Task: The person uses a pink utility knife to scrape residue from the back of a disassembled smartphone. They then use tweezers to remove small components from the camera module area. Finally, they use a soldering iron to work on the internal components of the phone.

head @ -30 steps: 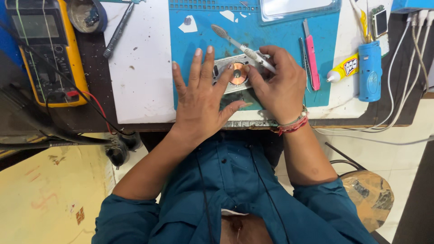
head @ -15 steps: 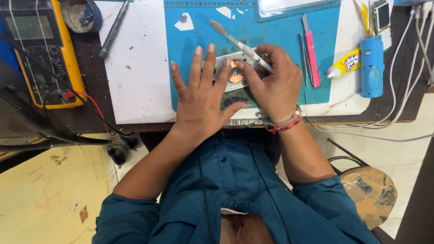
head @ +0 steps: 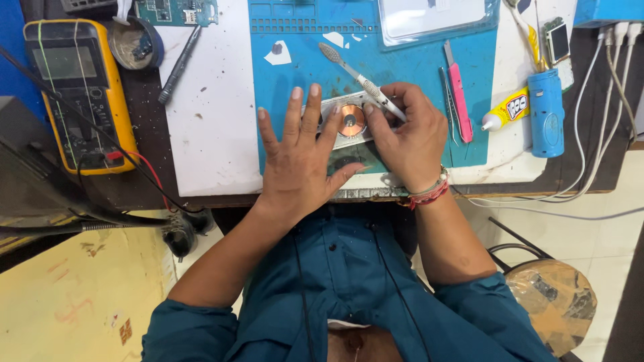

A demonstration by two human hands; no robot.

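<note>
Saw left hand [head: 302, 161] flat, fingers spread, palm pressing down on opened phone back [head: 345, 124] with copper coil [head: 351, 121]; phone lay on blue work mat [head: 295, 74] near table's front edge. Right hand [head: 406, 137] closed around toothbrush [head: 359, 80], bristle end pointing toward table's far edge, fingertips touching phone beside coil. Noted pink cutter [head: 459, 100] and tweezers [head: 448, 104] on mat's right side, glue tube [head: 504, 110] and blue cylinder [head: 545, 114] just beyond it. Yellow multimeter [head: 77, 94] sat at table's left edge.
</note>
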